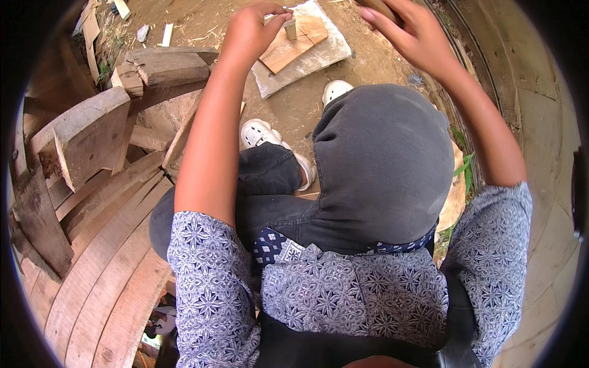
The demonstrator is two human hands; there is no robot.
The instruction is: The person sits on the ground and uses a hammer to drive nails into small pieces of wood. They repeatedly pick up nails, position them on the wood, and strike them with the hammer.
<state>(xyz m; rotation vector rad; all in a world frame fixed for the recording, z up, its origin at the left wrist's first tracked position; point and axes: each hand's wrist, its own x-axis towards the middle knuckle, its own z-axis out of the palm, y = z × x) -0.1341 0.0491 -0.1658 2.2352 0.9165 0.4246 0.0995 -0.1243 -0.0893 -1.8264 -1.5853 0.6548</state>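
Note:
My left hand [253,29] is closed at the top of the view, its thumb and fingers pinching the upper end of a small wooden peg [290,30]. The peg stands upright on a flat wooden board [286,51] with a dark line across it. Beneath the board is a pale stone slab [334,54] on the dirt. My right hand [412,32] is raised to the right of the slab, wrapped round a dark brown wooden handle [381,8]. The upper edge cuts off the rest of that tool, so its kind is hidden.
Rough wooden offcuts [165,69] and curved timber pieces [86,132] are piled at the left, above long planks [116,288]. Shavings lie on the dirt ground [196,24]. My bent legs and white clogs [259,132] are close below the slab. Pale boards [546,122] line the right.

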